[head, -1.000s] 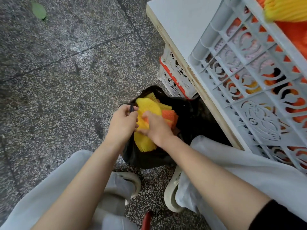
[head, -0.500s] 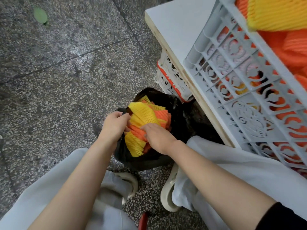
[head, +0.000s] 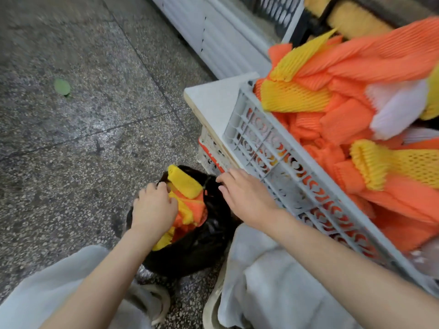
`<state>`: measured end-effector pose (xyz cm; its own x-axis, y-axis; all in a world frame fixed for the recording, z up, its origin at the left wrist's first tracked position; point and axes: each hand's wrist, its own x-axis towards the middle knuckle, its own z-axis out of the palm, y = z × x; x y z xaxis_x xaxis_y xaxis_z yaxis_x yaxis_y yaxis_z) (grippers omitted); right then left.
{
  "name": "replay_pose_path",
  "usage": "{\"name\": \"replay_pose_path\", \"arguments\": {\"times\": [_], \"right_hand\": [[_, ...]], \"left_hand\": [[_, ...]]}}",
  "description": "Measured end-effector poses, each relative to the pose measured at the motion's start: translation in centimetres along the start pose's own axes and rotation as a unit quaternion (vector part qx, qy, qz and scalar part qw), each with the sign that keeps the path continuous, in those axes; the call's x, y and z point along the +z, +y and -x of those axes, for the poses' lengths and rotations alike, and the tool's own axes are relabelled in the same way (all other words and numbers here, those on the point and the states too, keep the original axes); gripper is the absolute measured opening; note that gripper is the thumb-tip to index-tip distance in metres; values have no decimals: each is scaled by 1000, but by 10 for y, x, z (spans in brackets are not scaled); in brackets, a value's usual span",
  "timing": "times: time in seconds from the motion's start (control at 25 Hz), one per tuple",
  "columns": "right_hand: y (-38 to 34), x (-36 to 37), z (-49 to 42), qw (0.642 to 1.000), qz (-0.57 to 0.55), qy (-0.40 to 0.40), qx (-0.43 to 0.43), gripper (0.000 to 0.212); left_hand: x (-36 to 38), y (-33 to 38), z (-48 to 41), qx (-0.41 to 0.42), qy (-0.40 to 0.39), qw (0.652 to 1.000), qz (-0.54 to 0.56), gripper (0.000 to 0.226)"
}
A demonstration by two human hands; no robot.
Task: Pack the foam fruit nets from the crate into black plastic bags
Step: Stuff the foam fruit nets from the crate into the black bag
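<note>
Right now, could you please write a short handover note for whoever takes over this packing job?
Left hand: rests on the packed nets at the mouth of the black bag, fingers curled; whether it grips the rim is unclear.
Right hand: open and empty, over the bag, beside the crate.
Done: the bag, standing on the floor, is filled to its mouth with orange and yellow nets.
Left: a heap of nets remains in the crate on the table; the bag is not yet closed.

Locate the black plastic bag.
Lower centre of the head view: the black plastic bag stands on the floor, left of the crate, its rim gripped by the left hand.
</note>
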<state>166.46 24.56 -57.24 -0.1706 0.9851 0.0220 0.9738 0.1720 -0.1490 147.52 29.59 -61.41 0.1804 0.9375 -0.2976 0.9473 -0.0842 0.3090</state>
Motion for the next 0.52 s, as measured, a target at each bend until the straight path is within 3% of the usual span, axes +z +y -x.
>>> {"name": "replay_pose_path", "arguments": {"times": [0.24, 0.4, 0.52], "right_hand": [[49, -109, 61, 983, 49, 172, 43, 29], [110, -148, 111, 957, 81, 230, 160, 39], [147, -160, 120, 934, 65, 251, 247, 55]], "left_hand": [[-45, 119, 33, 226, 125, 961, 103, 32], [-52, 201, 55, 350, 111, 913, 180, 39], [-46, 246, 53, 367, 91, 911, 165, 52]]}}
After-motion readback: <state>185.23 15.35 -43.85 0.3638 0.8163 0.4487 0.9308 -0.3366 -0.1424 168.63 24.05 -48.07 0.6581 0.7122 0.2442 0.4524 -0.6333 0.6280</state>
